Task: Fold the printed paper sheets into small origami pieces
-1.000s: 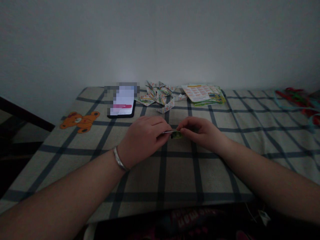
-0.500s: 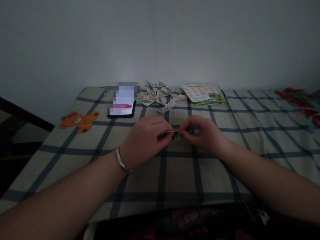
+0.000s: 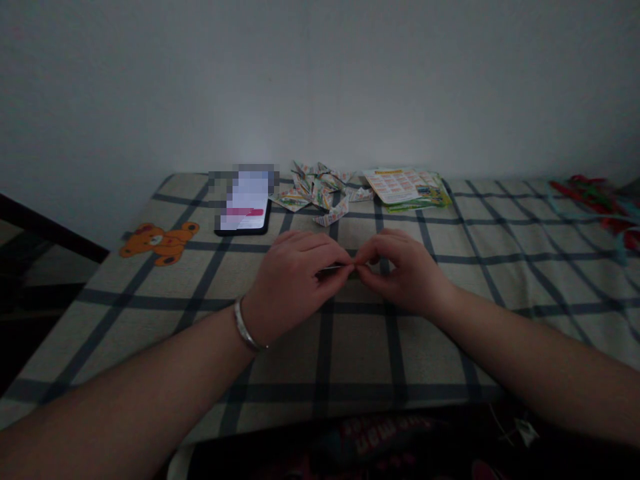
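Observation:
My left hand, with a silver bangle on its wrist, pinches a thin piece of paper. Only a pale edge of that paper shows under the fingers; the rest is hidden. Fingertip to fingertip with it, my right hand is closed in a pinch at the paper's right end. Both hands are just above the checked tablecloth. Beyond them lies a loose heap of folded printed papers. Right of the heap is a stack of flat printed sheets.
A phone with a lit screen lies at the back left. Near it is an orange bear figure. Red and pale blue ribbon-like material sits at the far right. A wall rises behind the table.
My hands have come closer, so their fingertips meet. The green part of the paper that showed between them is now covered.

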The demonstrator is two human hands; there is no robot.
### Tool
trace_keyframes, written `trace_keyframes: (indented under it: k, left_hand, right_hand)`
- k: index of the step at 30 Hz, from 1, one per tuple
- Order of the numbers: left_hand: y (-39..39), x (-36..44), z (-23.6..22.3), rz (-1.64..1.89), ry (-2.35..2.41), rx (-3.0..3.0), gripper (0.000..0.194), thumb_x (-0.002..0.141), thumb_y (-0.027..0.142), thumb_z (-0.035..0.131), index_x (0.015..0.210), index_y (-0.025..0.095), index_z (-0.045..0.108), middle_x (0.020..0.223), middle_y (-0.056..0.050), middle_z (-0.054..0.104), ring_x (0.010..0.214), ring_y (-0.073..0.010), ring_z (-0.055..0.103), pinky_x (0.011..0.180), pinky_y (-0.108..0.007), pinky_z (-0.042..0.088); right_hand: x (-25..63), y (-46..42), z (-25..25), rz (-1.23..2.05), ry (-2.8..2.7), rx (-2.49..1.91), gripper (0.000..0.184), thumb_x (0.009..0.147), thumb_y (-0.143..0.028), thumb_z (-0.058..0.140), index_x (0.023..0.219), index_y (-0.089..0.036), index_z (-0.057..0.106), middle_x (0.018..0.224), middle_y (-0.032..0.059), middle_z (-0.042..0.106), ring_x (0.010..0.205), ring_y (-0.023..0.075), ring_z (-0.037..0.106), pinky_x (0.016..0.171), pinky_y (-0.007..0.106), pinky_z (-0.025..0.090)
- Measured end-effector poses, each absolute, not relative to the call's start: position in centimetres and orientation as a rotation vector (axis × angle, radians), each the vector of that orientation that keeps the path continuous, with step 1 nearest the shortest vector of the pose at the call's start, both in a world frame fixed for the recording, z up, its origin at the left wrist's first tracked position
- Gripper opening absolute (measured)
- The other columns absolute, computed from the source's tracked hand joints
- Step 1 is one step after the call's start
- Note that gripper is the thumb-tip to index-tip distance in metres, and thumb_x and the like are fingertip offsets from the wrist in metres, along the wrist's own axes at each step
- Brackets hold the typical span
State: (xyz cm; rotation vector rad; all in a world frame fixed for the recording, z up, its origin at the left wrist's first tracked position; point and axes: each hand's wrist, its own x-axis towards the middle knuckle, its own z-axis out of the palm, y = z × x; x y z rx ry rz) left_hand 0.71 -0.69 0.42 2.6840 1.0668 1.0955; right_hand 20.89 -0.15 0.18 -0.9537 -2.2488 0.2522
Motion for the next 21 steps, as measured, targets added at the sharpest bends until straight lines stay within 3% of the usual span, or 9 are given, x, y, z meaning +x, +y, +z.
trace_keyframes:
  k: [21]
  left_hand:
    - [-0.28,0.65,0.43,1.066,1.027,2.793,0.007,0.083,0.017,0.062,0.077,0.018,0.066,0.078,-0.001,0.070,0.078,-0.0176,0.062,0.078,-0.035,0.046]
  right_hand:
    - [20.59,0.01,0.02,0.630,-2.155,-1.173,0.002,0.072,-0.017,0.057,0.072,-0.019,0.057,0.066,-0.0015,0.061,0.061,0.0110,0.056,0.056,0.024,0.040]
